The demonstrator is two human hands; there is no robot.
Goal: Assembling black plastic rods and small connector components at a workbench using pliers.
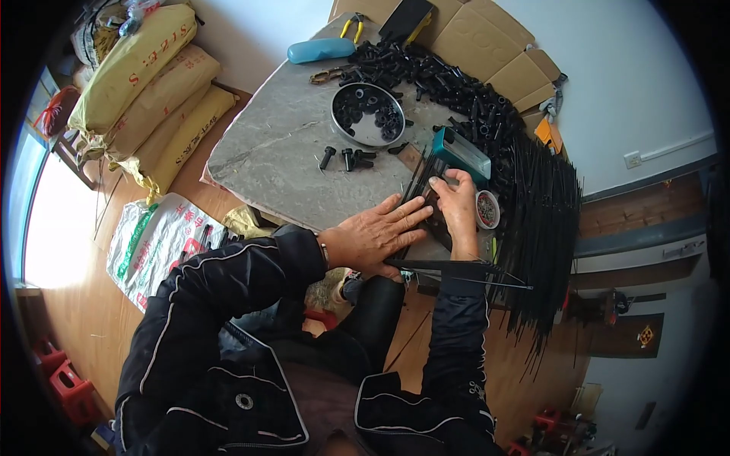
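Note:
My left hand (378, 234) lies flat at the table's near edge, fingers stretched and apart. Its fingertips rest by a few thin black rods (415, 179). Other thin black rods (464, 266) stick out from beside its thumb toward the right and cross in front of my right wrist. My right hand (458, 204) is just right of it, thumb and forefinger bent together. Whatever is between those fingers is too small to make out. Beyond the right hand is a teal box (473, 159) with a clear-looking inside. A small white cup (487, 210) of tiny coloured pieces touches its right side.
A round tin (334, 121) with black rings stands mid-table, near short black bolt-like parts (348, 159). Black tubular parts (456, 87) heap along the back, and long black rods (540, 220) hang over the right edge. Also there: blue case (321, 50), yellow-handled pliers (352, 29), stacked sacks (156, 83).

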